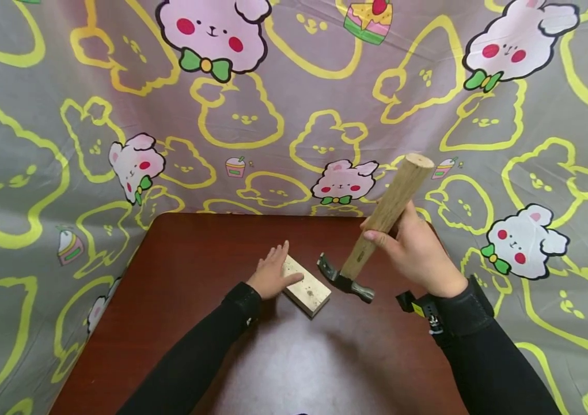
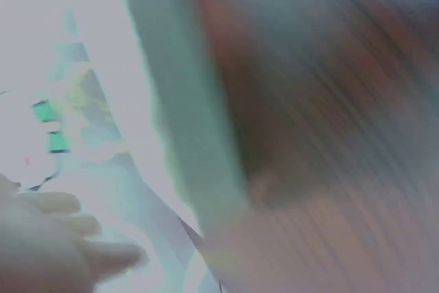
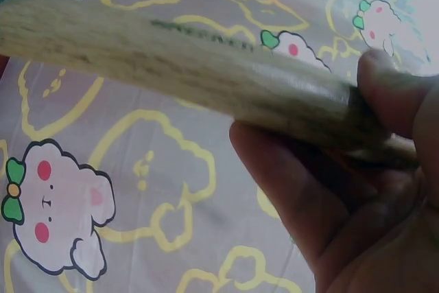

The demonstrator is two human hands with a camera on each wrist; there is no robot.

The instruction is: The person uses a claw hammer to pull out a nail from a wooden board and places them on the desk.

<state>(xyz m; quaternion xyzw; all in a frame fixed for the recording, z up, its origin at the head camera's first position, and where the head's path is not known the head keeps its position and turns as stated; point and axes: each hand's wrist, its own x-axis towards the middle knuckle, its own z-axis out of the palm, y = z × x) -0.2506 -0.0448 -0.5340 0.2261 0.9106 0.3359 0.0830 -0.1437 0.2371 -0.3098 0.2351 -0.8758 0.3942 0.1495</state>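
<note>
A claw hammer with a thick wooden handle is gripped by my right hand, partway along the handle. Its dark metal head hangs lower left, above the table and right of the block. In the right wrist view, thumb and fingers close round the wooden handle; small grey metal pieces show at the upper left. My left hand lies with fingers extended at the left side of a pale wooden block, its thumb across the top. The left wrist view is blurred, showing only part of the left hand.
Both hands work over a reddish-brown table with a bright reflection toward its front. A grey curtain with cartoon rabbits and yellow outlines hangs behind it and at both sides. Dark sleeves cover both arms.
</note>
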